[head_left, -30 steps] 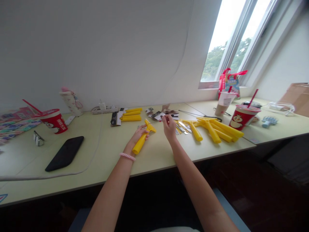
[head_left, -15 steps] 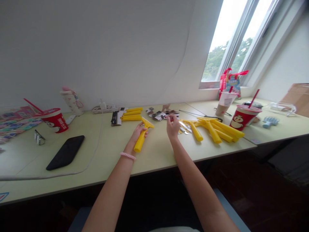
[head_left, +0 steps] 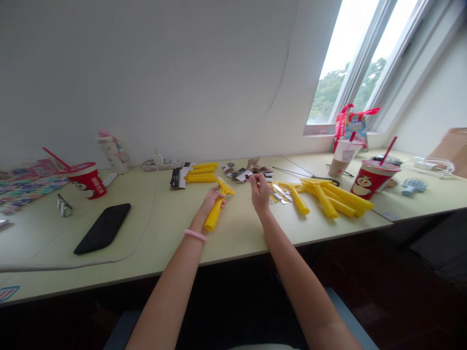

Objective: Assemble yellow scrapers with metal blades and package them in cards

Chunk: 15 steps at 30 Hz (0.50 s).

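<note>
your left hand (head_left: 210, 202): curled closed round a yellow plastic scraper (head_left: 218, 210) with a smooth rounded handle and a flat t-shaped head. the scraper's long axis slants across the lower middle of the frame, butt end toward you, head pointing up and right. your right hand (head_left: 260, 193): fingertips (head_left: 253, 178) pinched nearly shut; anything between them is too small to tell. just beside it, thin metal blades (head_left: 279, 193); further right, a heap of yellow scrapers (head_left: 328, 201). pale green desk (head_left: 153, 243) along a white wall (head_left: 146, 73), bright window (head_left: 350, 58) at upper right.
</note>
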Each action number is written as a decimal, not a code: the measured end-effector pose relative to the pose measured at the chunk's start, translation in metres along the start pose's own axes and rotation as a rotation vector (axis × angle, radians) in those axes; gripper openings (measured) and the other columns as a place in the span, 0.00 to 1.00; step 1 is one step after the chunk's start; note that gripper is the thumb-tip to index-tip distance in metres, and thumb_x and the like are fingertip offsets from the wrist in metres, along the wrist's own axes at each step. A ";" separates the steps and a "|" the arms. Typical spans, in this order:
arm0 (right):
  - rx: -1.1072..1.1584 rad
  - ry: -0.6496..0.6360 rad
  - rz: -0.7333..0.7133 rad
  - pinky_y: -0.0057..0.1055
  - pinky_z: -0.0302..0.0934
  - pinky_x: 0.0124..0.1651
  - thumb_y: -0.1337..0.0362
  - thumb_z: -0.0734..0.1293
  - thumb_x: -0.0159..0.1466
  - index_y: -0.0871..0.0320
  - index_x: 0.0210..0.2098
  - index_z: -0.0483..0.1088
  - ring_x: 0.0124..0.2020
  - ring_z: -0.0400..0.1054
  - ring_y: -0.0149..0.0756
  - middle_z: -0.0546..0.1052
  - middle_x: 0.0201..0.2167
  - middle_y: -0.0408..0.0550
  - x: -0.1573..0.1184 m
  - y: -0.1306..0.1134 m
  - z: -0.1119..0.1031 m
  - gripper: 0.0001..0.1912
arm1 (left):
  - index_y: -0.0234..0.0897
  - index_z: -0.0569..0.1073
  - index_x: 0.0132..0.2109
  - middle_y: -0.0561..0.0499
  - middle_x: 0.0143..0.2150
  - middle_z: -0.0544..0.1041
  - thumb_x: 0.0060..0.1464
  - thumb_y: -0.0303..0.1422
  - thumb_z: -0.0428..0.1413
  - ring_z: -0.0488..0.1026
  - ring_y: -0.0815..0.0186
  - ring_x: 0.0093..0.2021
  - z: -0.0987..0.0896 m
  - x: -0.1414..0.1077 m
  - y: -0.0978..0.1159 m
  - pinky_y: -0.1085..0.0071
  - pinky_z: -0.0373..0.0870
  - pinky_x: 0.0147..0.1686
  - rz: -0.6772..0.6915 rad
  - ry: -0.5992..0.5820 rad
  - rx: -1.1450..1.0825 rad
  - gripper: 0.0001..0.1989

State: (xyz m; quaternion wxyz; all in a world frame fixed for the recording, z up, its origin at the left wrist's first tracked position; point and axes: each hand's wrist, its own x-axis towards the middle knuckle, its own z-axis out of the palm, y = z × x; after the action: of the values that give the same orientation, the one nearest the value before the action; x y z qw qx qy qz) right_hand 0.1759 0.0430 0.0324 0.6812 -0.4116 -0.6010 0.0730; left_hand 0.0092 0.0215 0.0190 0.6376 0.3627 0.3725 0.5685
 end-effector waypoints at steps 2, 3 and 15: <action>-0.020 -0.009 -0.020 0.26 0.56 0.28 0.56 0.57 0.61 0.57 0.29 0.64 0.27 0.62 0.32 0.69 0.24 0.45 0.000 0.000 0.000 0.13 | 0.38 0.58 0.52 0.51 0.32 0.71 0.41 0.21 0.54 0.63 0.77 0.17 0.000 0.000 0.000 0.80 0.59 0.14 0.003 0.001 0.007 0.28; -0.023 -0.015 -0.027 0.27 0.56 0.29 0.56 0.57 0.61 0.57 0.29 0.64 0.27 0.62 0.32 0.69 0.24 0.45 0.000 0.001 0.000 0.12 | 0.38 0.58 0.52 0.50 0.32 0.71 0.41 0.20 0.54 0.64 0.77 0.16 0.000 0.000 0.000 0.80 0.59 0.14 0.003 -0.002 0.012 0.28; -0.039 -0.042 -0.050 0.27 0.55 0.30 0.57 0.56 0.62 0.57 0.29 0.64 0.27 0.62 0.32 0.69 0.24 0.44 0.000 0.002 0.001 0.12 | 0.37 0.59 0.51 0.50 0.31 0.70 0.41 0.20 0.52 0.65 0.76 0.17 -0.001 0.000 0.000 0.80 0.59 0.14 0.003 -0.032 0.057 0.27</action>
State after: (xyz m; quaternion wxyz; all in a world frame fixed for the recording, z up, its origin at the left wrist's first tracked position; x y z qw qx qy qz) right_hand 0.1757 0.0447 0.0309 0.6617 -0.4082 -0.6266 0.0529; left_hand 0.0085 0.0214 0.0185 0.6320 0.3902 0.3776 0.5530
